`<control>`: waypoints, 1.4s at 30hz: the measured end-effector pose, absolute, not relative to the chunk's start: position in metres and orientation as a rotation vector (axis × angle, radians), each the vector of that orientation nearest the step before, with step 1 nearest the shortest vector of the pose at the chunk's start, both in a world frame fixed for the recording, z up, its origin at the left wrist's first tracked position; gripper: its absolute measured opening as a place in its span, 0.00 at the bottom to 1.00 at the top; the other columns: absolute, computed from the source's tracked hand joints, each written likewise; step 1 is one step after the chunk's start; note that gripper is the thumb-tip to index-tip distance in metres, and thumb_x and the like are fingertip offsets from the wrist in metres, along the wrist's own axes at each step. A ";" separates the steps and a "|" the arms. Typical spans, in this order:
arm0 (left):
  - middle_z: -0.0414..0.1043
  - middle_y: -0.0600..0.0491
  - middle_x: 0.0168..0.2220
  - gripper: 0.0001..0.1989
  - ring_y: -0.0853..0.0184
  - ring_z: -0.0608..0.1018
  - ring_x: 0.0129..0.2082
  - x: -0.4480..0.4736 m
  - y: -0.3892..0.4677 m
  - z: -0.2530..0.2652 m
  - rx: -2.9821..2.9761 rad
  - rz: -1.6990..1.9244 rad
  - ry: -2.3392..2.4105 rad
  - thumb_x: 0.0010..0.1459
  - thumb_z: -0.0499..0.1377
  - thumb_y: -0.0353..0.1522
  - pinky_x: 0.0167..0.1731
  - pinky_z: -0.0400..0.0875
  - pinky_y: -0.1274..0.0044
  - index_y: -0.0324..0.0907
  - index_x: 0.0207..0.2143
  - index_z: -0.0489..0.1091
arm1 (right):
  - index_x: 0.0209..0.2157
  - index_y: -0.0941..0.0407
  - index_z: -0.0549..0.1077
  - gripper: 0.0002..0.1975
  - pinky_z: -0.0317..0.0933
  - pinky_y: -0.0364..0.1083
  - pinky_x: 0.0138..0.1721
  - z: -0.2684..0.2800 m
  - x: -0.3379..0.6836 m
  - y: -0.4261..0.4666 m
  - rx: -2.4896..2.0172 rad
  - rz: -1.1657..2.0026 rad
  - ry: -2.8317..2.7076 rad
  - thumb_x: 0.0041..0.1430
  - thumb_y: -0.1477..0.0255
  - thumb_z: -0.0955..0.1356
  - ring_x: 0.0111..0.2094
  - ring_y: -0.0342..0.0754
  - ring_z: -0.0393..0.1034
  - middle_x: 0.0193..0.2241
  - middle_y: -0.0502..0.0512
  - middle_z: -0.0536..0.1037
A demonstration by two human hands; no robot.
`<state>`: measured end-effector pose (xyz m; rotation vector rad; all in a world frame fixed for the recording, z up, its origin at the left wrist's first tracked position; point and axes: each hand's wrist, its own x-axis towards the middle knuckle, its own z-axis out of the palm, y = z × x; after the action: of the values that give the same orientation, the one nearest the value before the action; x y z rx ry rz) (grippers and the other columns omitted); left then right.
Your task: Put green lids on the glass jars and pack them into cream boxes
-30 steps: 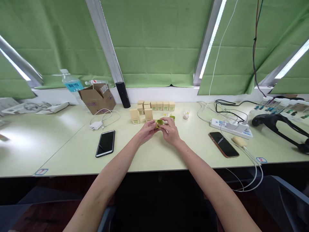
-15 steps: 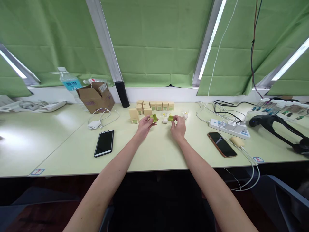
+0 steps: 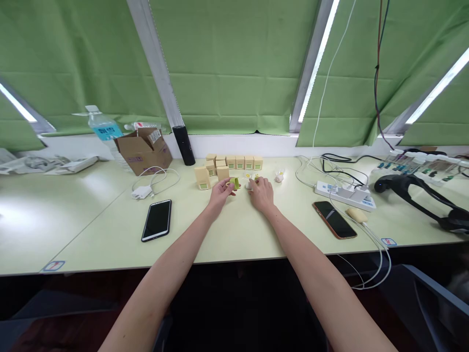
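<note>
My left hand (image 3: 219,193) grips a small green open case (image 3: 234,183) between thumb and fingers, its opening turned to the right. My right hand (image 3: 262,193) is low over the table, its fingertips closed at a small white piece (image 3: 249,185). A bit of green (image 3: 257,176) shows just behind those fingers; whether it touches them I cannot tell. Behind it stands a small clear cup with yellow inside (image 3: 248,175). Another white piece (image 3: 279,178) lies to the right of my right hand. Small beige boxes with green windows (image 3: 240,162) stand in rows behind my hands.
A black-framed phone (image 3: 157,220) lies left, another phone (image 3: 334,219) right. Beyond are a power strip (image 3: 344,195) with cables, a black headset-like frame (image 3: 421,190) and clear containers. A cardboard box (image 3: 144,154), water bottle (image 3: 104,128) and black cylinder (image 3: 183,145) stand back left.
My right hand has moved left and down, from holding the green piece to the white piece beside it. My left hand keeps the green case nearly in place. The view has shifted slightly.
</note>
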<state>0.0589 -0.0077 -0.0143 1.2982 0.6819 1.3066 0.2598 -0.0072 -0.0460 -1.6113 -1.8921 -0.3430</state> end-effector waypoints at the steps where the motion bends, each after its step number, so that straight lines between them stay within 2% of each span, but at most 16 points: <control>1: 0.83 0.43 0.41 0.33 0.64 0.80 0.38 0.059 -0.008 -0.014 1.303 1.300 0.681 0.53 0.72 0.50 0.39 0.74 0.72 0.38 0.52 0.74 | 0.54 0.55 0.76 0.17 0.61 0.57 0.49 -0.043 0.257 -0.006 -1.632 -0.353 -1.919 0.63 0.76 0.71 0.49 0.60 0.62 0.47 0.66 0.72; 6: 0.83 0.43 0.42 0.31 0.62 0.81 0.41 0.059 -0.010 -0.012 1.307 1.279 0.653 0.54 0.72 0.50 0.40 0.74 0.72 0.38 0.51 0.75 | 0.46 0.56 0.78 0.10 0.60 0.55 0.50 -0.036 0.251 -0.003 -1.721 -0.351 -1.928 0.65 0.79 0.68 0.50 0.59 0.62 0.48 0.66 0.72; 11: 0.83 0.43 0.41 0.30 0.57 0.82 0.47 0.061 -0.010 -0.012 1.265 1.281 0.615 0.52 0.73 0.50 0.42 0.75 0.69 0.38 0.49 0.76 | 0.50 0.56 0.75 0.14 0.62 0.55 0.52 -0.036 0.254 -0.008 -1.509 -0.233 -1.853 0.66 0.80 0.65 0.52 0.58 0.65 0.52 0.65 0.75; 15: 0.83 0.43 0.42 0.27 0.58 0.82 0.45 0.060 -0.007 -0.013 1.199 1.306 0.563 0.51 0.75 0.47 0.47 0.76 0.67 0.37 0.45 0.78 | 0.50 0.55 0.73 0.13 0.68 0.54 0.47 -0.039 0.255 -0.015 -1.259 0.138 -1.489 0.65 0.68 0.68 0.47 0.55 0.71 0.47 0.61 0.79; 19: 0.82 0.44 0.40 0.25 0.60 0.82 0.41 0.058 -0.005 -0.014 1.155 1.320 0.549 0.50 0.75 0.46 0.47 0.77 0.67 0.36 0.41 0.79 | 0.52 0.55 0.74 0.26 0.72 0.50 0.40 -0.031 0.248 -0.021 -1.046 0.552 -1.234 0.58 0.54 0.73 0.40 0.51 0.75 0.43 0.59 0.81; 21: 0.82 0.46 0.38 0.26 0.62 0.82 0.38 0.059 -0.005 -0.013 1.150 1.331 0.549 0.49 0.75 0.46 0.45 0.77 0.68 0.37 0.43 0.79 | 0.50 0.55 0.77 0.28 0.73 0.51 0.40 -0.025 0.242 -0.025 -0.964 0.677 -1.207 0.55 0.51 0.74 0.41 0.52 0.77 0.42 0.59 0.82; 24: 0.81 0.50 0.35 0.30 0.66 0.81 0.34 0.059 -0.009 -0.012 1.153 1.348 0.572 0.49 0.76 0.45 0.44 0.77 0.69 0.39 0.50 0.76 | 0.43 0.54 0.80 0.27 0.75 0.52 0.42 -0.019 0.233 -0.029 -0.928 0.800 -1.204 0.50 0.49 0.77 0.41 0.53 0.78 0.40 0.59 0.84; 28: 0.79 0.53 0.34 0.33 0.68 0.80 0.32 0.060 -0.014 -0.010 1.237 1.325 0.626 0.53 0.74 0.45 0.44 0.77 0.69 0.42 0.57 0.73 | 0.41 0.54 0.82 0.29 0.75 0.53 0.43 -0.017 0.230 -0.032 -0.964 0.861 -1.193 0.45 0.47 0.79 0.39 0.53 0.79 0.38 0.57 0.85; 34: 0.78 0.52 0.33 0.29 0.68 0.79 0.30 0.062 -0.015 -0.009 1.338 1.329 0.680 0.53 0.73 0.49 0.40 0.76 0.70 0.40 0.50 0.77 | 0.41 0.54 0.83 0.28 0.75 0.52 0.41 -0.014 0.231 -0.035 -0.965 0.858 -1.251 0.47 0.47 0.78 0.38 0.54 0.79 0.36 0.57 0.85; 42: 0.78 0.53 0.33 0.29 0.68 0.78 0.30 0.064 -0.015 -0.007 1.424 1.298 0.693 0.51 0.73 0.50 0.41 0.77 0.71 0.42 0.48 0.77 | 0.38 0.54 0.83 0.28 0.74 0.52 0.38 -0.015 0.229 -0.035 -0.951 0.827 -1.283 0.48 0.45 0.76 0.35 0.53 0.78 0.30 0.55 0.83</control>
<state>0.0636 -0.0148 -0.0074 1.4240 0.6930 1.2985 0.2295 -0.0350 -0.0153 -0.9509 -1.2825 0.8273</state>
